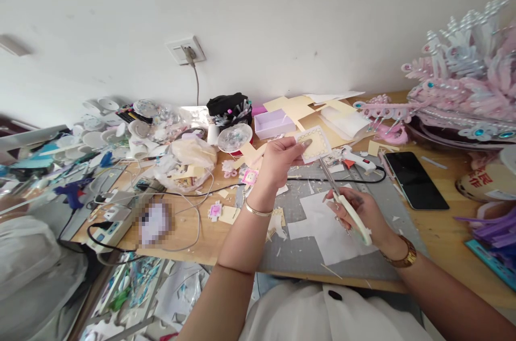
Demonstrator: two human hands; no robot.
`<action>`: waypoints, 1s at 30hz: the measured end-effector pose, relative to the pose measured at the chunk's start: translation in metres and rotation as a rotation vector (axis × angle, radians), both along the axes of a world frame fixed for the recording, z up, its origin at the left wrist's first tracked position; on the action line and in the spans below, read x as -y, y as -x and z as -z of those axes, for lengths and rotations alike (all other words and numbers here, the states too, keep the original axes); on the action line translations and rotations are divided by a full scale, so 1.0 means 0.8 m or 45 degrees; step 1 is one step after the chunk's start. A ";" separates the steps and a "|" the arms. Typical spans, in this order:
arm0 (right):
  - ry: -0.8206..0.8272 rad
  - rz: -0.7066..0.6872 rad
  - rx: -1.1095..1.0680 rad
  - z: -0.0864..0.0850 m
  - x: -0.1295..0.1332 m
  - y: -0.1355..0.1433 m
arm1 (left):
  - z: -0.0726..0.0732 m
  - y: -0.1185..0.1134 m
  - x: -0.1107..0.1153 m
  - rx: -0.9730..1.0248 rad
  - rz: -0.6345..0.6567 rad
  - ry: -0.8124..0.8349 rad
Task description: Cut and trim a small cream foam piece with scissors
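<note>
Between the thumb and fingers of my left hand point(284, 157) is a small square card point(318, 142), white-edged with a scalloped line drawn around a cream middle. My right hand point(357, 211) is closed on pale-handled scissors point(349, 212), whose metal blades point up and left to the lower edge of the card. Below the hands, a white paper sheet point(322, 233) lies on the grey cutting mat point(290, 263), with paper scraps around it. A small pink-edged piece point(250, 176) is just left of my left wrist.
A black phone point(416, 180) and a white glue gun point(358, 159) lie to the right. A lilac box point(274, 123) stands behind. Cables and a power strip point(116, 221) are at left, beside another person's sleeve point(24, 249). Pink beaded crowns point(463, 94) fill the back right.
</note>
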State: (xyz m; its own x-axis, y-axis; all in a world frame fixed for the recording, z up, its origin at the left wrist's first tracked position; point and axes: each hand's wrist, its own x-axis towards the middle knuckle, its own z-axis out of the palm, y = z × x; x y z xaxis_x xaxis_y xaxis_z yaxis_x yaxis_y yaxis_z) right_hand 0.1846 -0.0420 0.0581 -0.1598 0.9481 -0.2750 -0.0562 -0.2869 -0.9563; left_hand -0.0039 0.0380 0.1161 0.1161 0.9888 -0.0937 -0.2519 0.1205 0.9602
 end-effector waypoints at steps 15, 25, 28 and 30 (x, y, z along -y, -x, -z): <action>-0.072 -0.026 0.026 -0.002 0.000 -0.002 | -0.002 -0.002 0.001 0.026 -0.009 0.014; -0.161 -0.095 0.086 0.008 0.001 -0.005 | -0.002 0.000 0.000 0.022 -0.063 0.007; -0.164 -0.092 0.082 0.007 0.002 -0.006 | -0.003 0.001 0.000 0.041 -0.052 0.015; -0.166 -0.086 0.090 0.005 0.002 -0.006 | -0.003 0.001 0.000 0.050 -0.041 0.015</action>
